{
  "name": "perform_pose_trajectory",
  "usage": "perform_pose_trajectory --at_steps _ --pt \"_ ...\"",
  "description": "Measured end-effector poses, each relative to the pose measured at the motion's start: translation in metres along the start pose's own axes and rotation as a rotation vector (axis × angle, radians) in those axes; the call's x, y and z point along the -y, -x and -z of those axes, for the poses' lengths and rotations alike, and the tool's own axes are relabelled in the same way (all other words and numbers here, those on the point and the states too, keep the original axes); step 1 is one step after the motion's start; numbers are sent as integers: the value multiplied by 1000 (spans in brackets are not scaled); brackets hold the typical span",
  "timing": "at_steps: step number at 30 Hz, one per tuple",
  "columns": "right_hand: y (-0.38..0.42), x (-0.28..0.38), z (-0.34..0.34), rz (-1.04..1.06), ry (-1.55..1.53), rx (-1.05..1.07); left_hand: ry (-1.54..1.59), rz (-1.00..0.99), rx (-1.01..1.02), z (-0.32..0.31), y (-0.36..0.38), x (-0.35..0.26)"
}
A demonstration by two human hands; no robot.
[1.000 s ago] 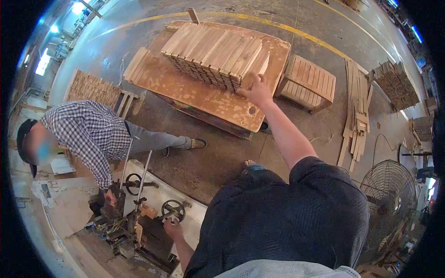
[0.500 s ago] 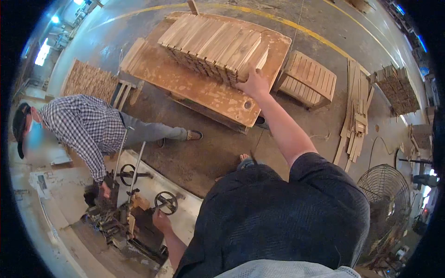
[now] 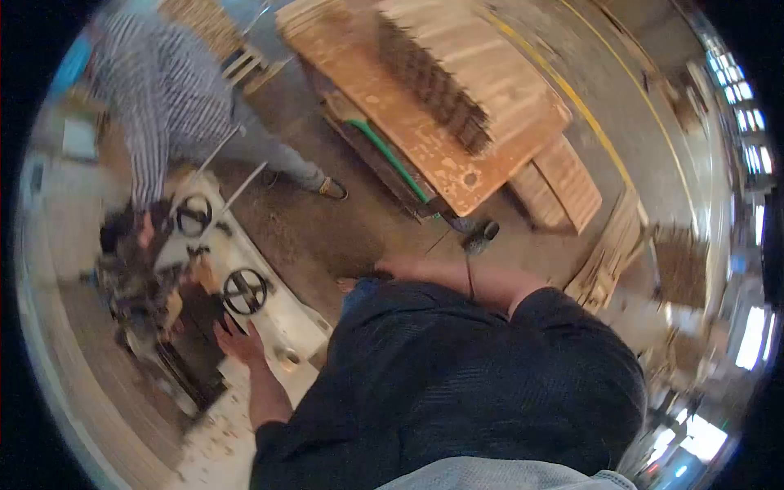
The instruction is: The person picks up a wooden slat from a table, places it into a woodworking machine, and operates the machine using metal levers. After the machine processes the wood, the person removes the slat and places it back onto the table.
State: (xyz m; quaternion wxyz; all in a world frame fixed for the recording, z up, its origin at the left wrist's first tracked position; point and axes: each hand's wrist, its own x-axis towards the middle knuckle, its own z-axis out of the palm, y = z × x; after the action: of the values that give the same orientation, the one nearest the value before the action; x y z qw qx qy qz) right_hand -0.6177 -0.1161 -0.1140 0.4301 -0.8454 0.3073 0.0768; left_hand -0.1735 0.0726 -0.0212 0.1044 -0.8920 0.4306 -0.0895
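One wooden table (image 3: 355,69), ahead of the right hand (image 3: 398,268) and well apart from it. One pale-framed machine (image 3: 287,328), beneath and around the left hand (image 3: 239,345). One stack of wooden strips (image 3: 465,57), on the table, beyond both hands. One person in a checked shirt (image 3: 192,94), ahead of the left hand, reached to the machine. Two black handwheels (image 3: 245,291), the nearer just beyond the left fingertips. Left fingers were spread; contact could not be told. The right hand was blurred, its grip unreadable.
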Motion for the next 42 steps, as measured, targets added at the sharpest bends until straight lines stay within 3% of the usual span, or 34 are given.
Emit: perform_pose_trajectory --at_steps 2,5,8,10,12,16,18,22,24,25,27,30,37,38,39,41,42 --pt "-8 9 10 -27 77 369 70 8 -93 -8 -2 1" --pt "-19 27 51 -47 169 477 189 -1 -224 -26 -2 13" --pt "-39 60 106 -180 293 348 207 101 -152 -19 -3 10" --pt "-66 35 125 -147 65 107 212 146 -116 -19 -6 10" --pt "-103 61 170 -69 39 -61 209 221 -76 -18 -8 7" --pt "-216 124 237 341 336 -313 237 201 -150 -31 -4 8" --pt "-255 179 259 314 322 -309 249 211 -170 -30 -4 8" --pt "-320 193 231 392 600 -277 305 232 -172 -27 -3 6" --pt "-325 192 200 38 822 -84 321 233 -182 -31 -3 6" --pt "-324 199 193 71 830 -59 310 270 -169 -32 -2 6" --pt "-328 209 195 -88 763 -80 325 231 -202 -36 -3 7" --pt "-345 196 211 45 762 39 339 229 -203 -34 1 6" --pt "-360 196 215 -86 704 86 352 265 -175 -21 -7 3" --pt "-363 193 215 -4 671 83 294 292 -132 -12 -15 -2" --pt "-360 187 216 72 642 87 310 251 -113 -5 -27 -7" --pt "-349 207 220 -4 598 112 636 133 -30 7 -54 -19" --pt "-346 209 220 -37 565 127 652 -17 -211 18 -71 -34"
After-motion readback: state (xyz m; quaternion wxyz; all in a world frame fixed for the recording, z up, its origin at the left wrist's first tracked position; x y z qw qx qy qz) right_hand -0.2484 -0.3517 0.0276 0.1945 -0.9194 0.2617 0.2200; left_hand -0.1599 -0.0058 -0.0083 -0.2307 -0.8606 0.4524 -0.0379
